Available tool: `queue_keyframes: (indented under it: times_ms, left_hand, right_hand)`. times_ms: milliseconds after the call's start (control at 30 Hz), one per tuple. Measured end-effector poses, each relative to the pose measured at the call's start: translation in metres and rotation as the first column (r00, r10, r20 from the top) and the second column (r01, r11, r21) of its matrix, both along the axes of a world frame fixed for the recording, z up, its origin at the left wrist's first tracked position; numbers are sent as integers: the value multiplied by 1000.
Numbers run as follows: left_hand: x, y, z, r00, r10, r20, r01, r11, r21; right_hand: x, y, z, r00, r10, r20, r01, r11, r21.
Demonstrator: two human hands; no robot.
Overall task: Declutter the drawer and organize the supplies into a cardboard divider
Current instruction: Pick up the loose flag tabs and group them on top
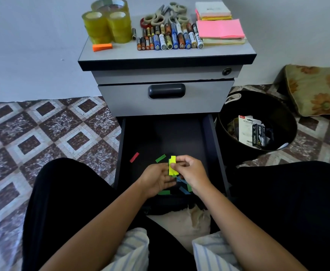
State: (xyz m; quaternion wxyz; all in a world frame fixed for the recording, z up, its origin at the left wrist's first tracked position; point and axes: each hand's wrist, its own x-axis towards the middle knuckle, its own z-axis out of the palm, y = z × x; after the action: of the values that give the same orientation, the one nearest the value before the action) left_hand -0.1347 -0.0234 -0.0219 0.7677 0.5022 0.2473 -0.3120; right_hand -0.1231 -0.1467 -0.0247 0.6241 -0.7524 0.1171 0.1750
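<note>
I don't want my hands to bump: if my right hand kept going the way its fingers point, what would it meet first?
The right hand points left, pinching the yellow strips. Straight on, it would likely meet the left hand first, just beyond those strips; depth is unclear.

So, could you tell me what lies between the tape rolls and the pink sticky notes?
A row of batteries, with scissors behind them, lies between the tape rolls and the pink sticky notes, in the head view.
</note>
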Motion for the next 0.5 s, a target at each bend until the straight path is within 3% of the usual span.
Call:
queue_keyframes:
  times_ms: [200,500]
  left_hand:
    - [0,7,0,999,-31,-22,29,994,-108]
    - [2,9,-7,1000,10,-18,-13,989,-147]
  right_hand:
    - [-5,4,-4,983,53,177,-14,976,-216]
    - [-13,5,1,912,87,401,66,934,-352]
